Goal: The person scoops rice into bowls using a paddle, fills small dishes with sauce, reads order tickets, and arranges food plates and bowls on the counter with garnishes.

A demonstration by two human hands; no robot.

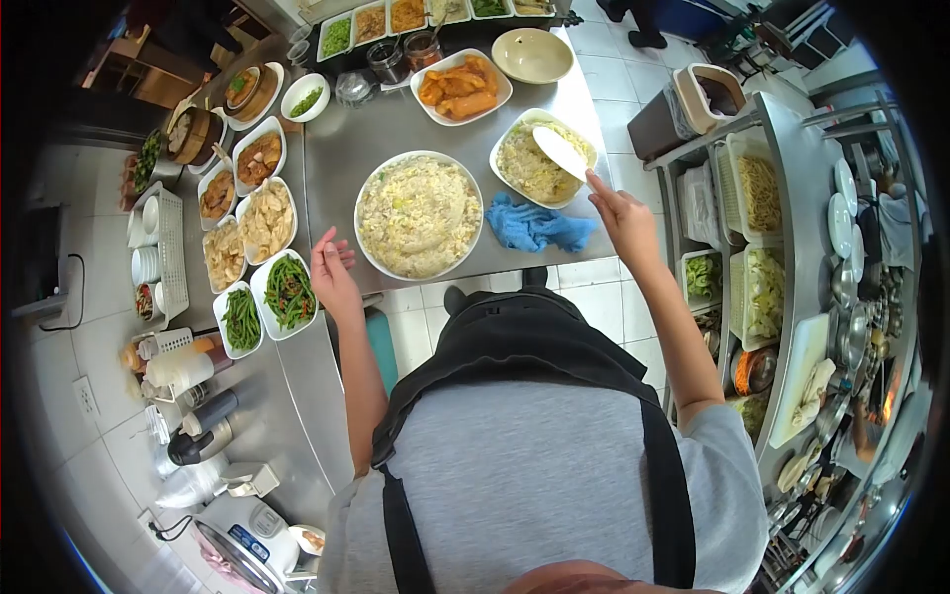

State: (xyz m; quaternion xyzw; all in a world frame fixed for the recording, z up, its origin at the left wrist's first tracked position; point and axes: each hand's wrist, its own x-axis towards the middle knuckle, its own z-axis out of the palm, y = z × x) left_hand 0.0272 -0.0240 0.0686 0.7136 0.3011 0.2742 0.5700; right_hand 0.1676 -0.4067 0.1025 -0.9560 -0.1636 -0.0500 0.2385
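Note:
A white spatula [560, 152] is gripped by its handle in my right hand [621, 216], its blade over the fried rice in a square white dish [496, 170]. My left hand [333, 272] is empty, its fingers apart, between a large round bowl of fried rice [420, 215] and a dish of green beans [287, 293]. A crumpled blue cloth [539, 226] lies on the steel counter just below the square dish, near my right hand.
Dishes of chicken [267, 220] and beans line the left side. Behind are a dish of orange-coated food [459, 90] and a beige bowl [532, 55]. A bin [683, 107] and a steel shelf rack with vegetable baskets [760, 287] stand at right.

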